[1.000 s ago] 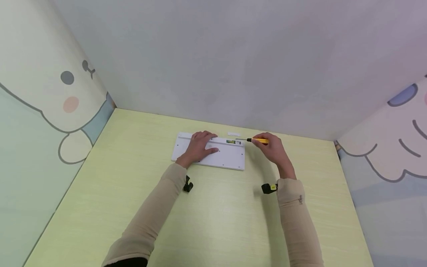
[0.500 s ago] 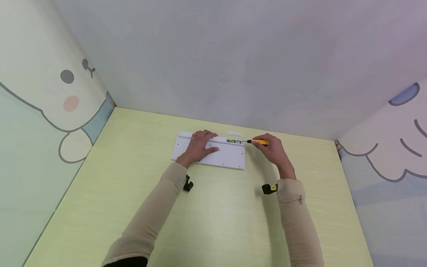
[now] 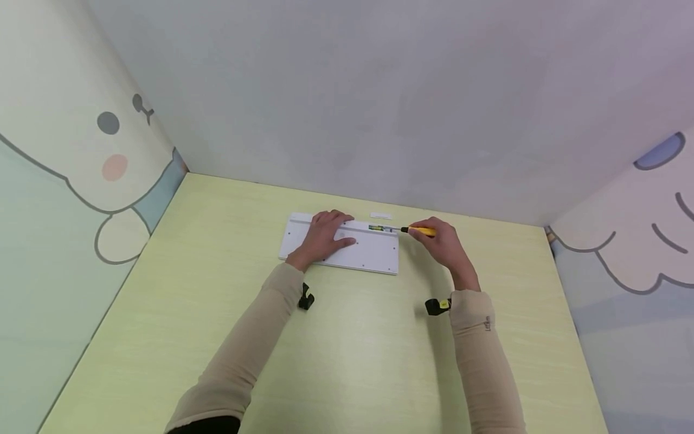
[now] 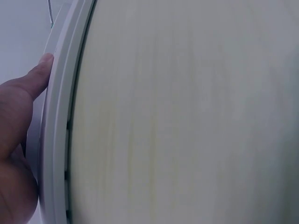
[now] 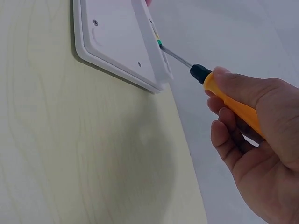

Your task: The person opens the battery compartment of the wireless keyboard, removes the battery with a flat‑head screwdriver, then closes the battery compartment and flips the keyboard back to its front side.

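A white keyboard (image 3: 368, 256) lies underside up on the table, small screws dotted over its back. In the raised strip along its far edge, an uncovered battery slot holds a green battery (image 3: 376, 228). My left hand (image 3: 321, 236) rests on the keyboard's left half, fingers spread over the far edge; the left wrist view has its thumb (image 4: 39, 74) lying along the near side. Between thumb and fingers my right hand (image 3: 441, 242) grips the yellow handle of a screwdriver (image 5: 238, 109). Its metal shaft points left, the tip at the battery's right end in the slot.
A small white battery cover (image 3: 381, 215) lies just beyond the keyboard, near the wall (image 3: 347, 120). The pale yellow table (image 3: 347, 349) meets walls at the back and sides. Black camera mounts (image 3: 306, 298) hang by both wrists.
The screwdriver's tip has shifted from the slot's far edge down into the slot, beside the battery. My left hand and the keyboard have stayed in place.
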`<state>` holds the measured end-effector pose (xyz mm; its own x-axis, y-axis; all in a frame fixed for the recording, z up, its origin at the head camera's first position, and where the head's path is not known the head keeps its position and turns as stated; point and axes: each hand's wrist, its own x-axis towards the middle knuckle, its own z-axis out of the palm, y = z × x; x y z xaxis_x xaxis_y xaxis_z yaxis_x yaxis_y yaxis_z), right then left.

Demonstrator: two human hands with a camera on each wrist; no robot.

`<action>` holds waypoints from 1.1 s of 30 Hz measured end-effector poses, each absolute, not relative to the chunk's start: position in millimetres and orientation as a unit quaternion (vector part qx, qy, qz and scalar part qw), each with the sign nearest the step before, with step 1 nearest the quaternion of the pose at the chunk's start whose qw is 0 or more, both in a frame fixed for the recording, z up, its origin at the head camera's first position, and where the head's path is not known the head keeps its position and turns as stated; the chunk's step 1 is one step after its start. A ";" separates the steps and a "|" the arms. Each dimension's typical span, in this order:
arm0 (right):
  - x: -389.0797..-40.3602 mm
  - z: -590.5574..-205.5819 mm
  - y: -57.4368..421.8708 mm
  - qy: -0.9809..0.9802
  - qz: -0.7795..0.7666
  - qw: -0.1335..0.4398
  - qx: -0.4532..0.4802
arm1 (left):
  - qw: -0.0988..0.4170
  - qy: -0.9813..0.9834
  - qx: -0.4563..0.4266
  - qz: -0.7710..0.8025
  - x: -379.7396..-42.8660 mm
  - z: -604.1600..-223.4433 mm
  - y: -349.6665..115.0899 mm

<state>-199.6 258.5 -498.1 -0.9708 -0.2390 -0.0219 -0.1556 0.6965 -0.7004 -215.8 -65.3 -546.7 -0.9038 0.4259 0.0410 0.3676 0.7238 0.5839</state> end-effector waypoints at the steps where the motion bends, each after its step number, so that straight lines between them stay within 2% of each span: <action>1: -199.5 -498.2 258.8 0.919 -0.375 0.056 -0.108 | 0.049 0.927 0.214 0.304 -215.7 -546.7 -65.0; 33: -199.2 -500.7 257.2 0.916 -0.388 0.044 -0.094 | 0.058 0.927 0.207 0.306 -215.3 -546.3 -65.2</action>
<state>-199.2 257.2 -500.7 -0.9785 -0.2060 -0.0084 -0.1374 0.6820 -0.7183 -215.3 -65.2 -546.3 -0.9072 0.4202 0.0196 0.3494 0.7267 0.5915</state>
